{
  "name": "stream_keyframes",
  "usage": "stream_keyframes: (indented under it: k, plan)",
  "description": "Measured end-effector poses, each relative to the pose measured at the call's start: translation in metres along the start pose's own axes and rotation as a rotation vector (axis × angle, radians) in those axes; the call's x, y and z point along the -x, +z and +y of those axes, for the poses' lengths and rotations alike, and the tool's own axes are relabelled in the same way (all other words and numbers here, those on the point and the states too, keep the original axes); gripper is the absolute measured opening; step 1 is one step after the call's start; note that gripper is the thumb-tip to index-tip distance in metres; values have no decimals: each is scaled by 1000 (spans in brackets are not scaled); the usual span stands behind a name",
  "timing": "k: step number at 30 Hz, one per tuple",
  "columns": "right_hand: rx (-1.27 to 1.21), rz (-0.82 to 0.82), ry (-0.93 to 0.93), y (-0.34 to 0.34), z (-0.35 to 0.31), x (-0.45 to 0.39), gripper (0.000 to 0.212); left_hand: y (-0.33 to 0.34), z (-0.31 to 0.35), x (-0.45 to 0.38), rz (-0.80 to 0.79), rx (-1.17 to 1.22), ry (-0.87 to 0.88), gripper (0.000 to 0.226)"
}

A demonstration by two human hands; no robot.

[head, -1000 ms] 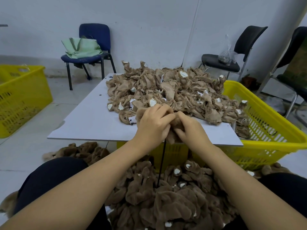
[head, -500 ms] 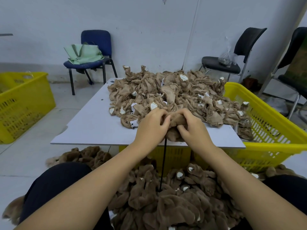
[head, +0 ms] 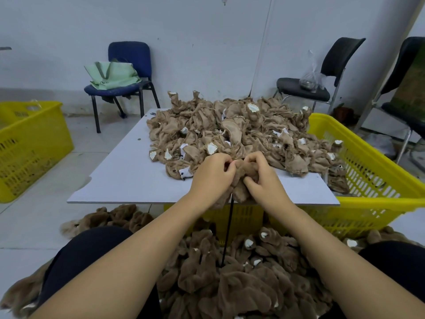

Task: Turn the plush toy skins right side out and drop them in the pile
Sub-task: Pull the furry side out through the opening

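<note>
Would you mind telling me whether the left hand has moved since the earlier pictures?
No, not noticeably: the left hand still grips the plush skin just right of the white-labelled skin, above the table near edge.

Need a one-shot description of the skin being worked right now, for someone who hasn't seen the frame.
Start at the white table, near edge, in front of the tan heap. The skin is bunched between the left hand and right hand, the only one lifted and gripped.

White board (head: 128, 180) bears heaped inside-out skins (head: 230, 134)
</note>
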State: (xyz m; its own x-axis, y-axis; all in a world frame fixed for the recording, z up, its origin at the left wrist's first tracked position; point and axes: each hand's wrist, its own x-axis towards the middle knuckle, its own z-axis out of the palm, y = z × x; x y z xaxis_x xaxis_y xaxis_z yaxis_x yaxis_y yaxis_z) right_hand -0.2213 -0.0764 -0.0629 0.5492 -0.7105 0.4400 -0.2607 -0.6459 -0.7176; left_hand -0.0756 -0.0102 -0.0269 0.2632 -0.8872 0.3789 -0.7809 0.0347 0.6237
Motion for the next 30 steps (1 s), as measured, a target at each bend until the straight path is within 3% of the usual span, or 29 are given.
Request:
stream_keyframes:
  k: [6,14,18,26,30]
  plan:
    - [-82,80,-55,-2,-6,0,25,-9,4,2,105,92,83,25]
    - [-115,64,-9,2,-6,3,24,-4,4,3,66,41,49,26]
    - [-96,-9,62,5,3,4,23,3,0,2,17,12,35,39]
    - [-118,-153,225,18,10,8,26,13,-13,4,-191,-494,134,50]
    - [-128,-60,226,17,2,8,20,8,-20,2,-209,-484,147,58]
